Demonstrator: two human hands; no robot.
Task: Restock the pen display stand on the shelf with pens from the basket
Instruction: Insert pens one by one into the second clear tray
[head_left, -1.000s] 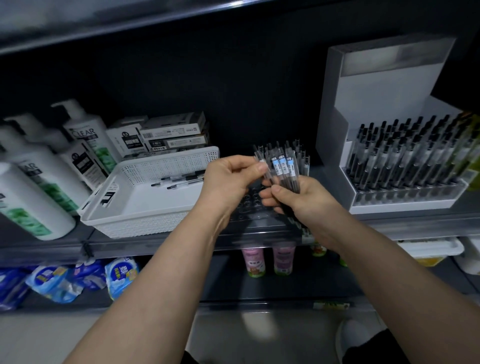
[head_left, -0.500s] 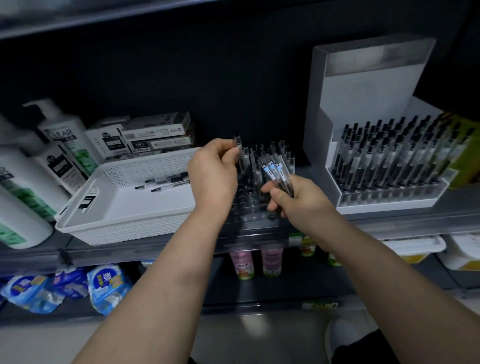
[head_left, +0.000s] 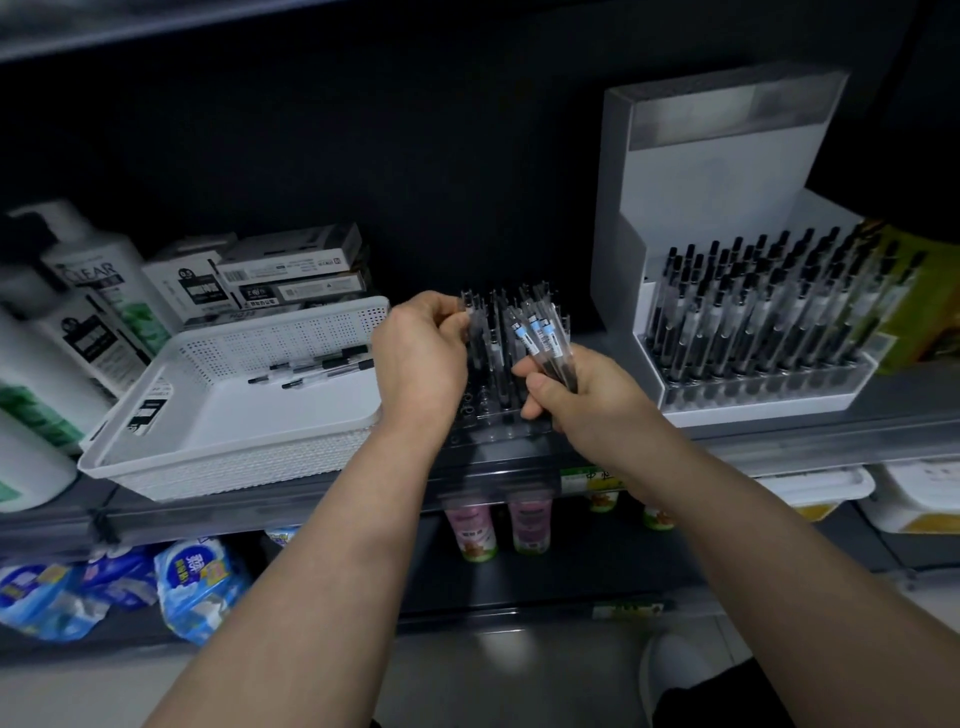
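Going left to right: the white basket (head_left: 244, 467) is sitting on the shelf (head_left: 779, 441) left of centre, with a few loose pens (head_left: 311, 366) lying toward its back. Left hand (head_left: 421, 358) is pinching a single pen (head_left: 469, 319) near its top, upright over the clear pen display stand (head_left: 498, 421), which is sitting between the basket and the full white stand (head_left: 701, 197). Right hand (head_left: 587, 400) is gripping a bundle of pens (head_left: 543, 343), fanned upward, at the clear stand's right side.

For this step we're wanting the tip lined up over a free hole before lowering, with the pen vertical and not knocking the seated neighbours. The bundle should be staying clear of the rows.

We're not seeing whether the tip is in a hole, since the left hand is blocking it. The clear stand is hard to trace against the dark shelf, so the free-hole count is unclear.
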